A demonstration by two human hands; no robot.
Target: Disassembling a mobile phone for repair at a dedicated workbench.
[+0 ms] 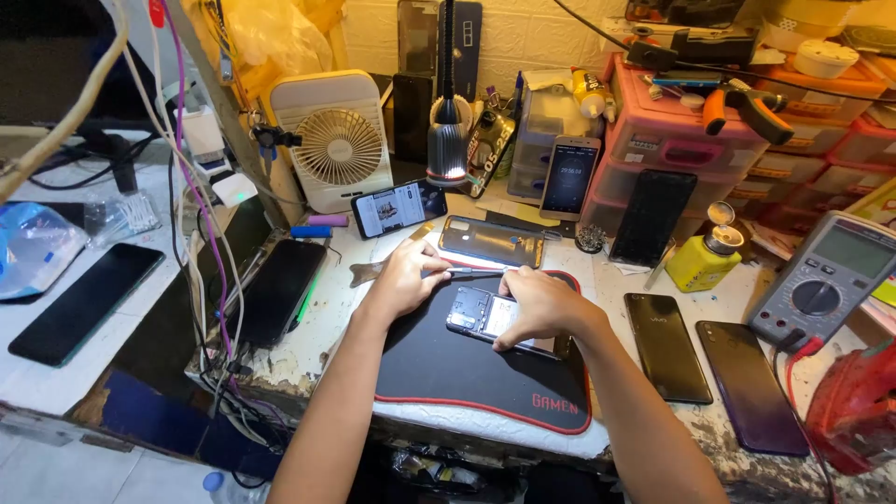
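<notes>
Both forearms reach forward, left hand (pixel 403 280) and right hand (pixel 539 304) curled palm-down

The right hand (pixel 539 303) lies over the opened phone (pixel 478 313), hiding its right half and whatever sits inside there. The left hand (pixel 403 277) wraps a thin tool (pixel 471 273), so its handle cannot be seen; its tip is too small to make out. The red device (pixel 854 406) at the lower right is cut off by the picture's edge, as is the blue bag (pixel 28 247) at the left. The text on the propped phone's screen (pixel 571 175) is too small to read. Under the desk (pixel 308 350), the dark bundle is perhaps cables; it is too dim to tell.
</notes>
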